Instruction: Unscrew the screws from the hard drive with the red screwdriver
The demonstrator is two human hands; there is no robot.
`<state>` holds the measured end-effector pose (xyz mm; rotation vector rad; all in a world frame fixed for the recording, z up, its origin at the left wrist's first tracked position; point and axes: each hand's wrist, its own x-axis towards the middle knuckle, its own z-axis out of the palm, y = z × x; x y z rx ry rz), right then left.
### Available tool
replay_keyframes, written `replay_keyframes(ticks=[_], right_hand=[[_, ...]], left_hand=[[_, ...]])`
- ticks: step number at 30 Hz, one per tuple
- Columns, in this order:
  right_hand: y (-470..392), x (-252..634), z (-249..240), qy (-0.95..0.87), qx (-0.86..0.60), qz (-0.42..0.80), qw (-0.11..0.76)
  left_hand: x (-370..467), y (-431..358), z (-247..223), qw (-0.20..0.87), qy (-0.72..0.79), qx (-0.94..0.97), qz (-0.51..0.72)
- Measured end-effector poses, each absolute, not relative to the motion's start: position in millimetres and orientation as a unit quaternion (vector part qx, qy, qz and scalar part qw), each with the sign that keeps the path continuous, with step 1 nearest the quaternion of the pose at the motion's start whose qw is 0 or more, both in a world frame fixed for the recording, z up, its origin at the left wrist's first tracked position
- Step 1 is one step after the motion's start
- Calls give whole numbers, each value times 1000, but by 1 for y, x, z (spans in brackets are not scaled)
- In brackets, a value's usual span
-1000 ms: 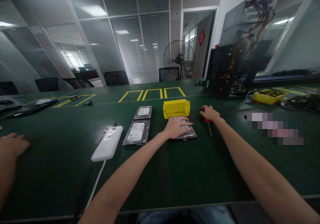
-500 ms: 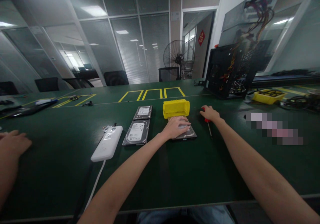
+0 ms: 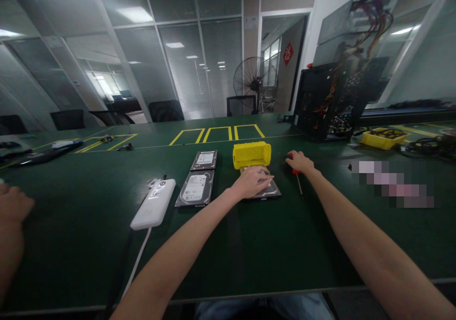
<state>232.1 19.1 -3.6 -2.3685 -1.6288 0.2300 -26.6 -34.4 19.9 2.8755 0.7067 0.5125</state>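
Evidently both hands are down at the green surface (image 3: 249, 253). Left hand (image 3: 251, 183) lies palm-down across a hard drive (image 3: 272, 190), fingers stretched forward and loosely bent; it covers the drive more than it clasps it. Right hand (image 3: 301, 162) is curled over the red handle of a screwdriver (image 3: 296, 171), gripping it by the look of things, with the metal shaft pointing back toward the person.

On doing this well: I'd judge a light, even palm serves best, weight spread over the flat top, no fingertip digging in. Touching the casing by its edges would probably be kinder (drives take knocks badly, as a rule). The screwdriver seems safest low, its tip turned clear of the drive.

Position: the hard drive sits directly beneath the left hand, in contact with it; the near right corner shows past the fingers, much of the rest is hidden. The screwdriver lies to the drive's right, apart from it, a strip of surface between. A yellow bin (image 3: 252, 154) rests on its side just beyond the left hand, mouth toward the person; whether bin and drive touch, I can't tell. Left of these, a nearer drive (image 3: 194, 188) and a farther drive (image 3: 205, 159) lie end to end, with a white device (image 3: 153, 206) and its cable beside them. Another person's hand (image 3: 16, 203) shows at the left edge, well apart.
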Motion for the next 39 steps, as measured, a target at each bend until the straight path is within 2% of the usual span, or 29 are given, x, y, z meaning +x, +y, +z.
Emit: replay_keyframes(ticks=[10, 21, 29, 33, 39], right_hand=[[17, 230, -3, -585, -803, 40, 109], [13, 180, -1, -670, -737, -34, 82], [5, 193, 53, -704, -706, 9, 77], [-5, 168, 72, -738, -670, -7, 80], [1, 126, 54, -758, -646, -58, 71]], left_hand=[[-27, -31, 17, 64, 238, 955, 163], [-26, -27, 9, 51, 255, 948, 181], [-25, -31, 8, 64, 266, 941, 199], [-24, -30, 3, 125, 323, 891, 292], [-27, -22, -8, 200, 360, 758, 505]])
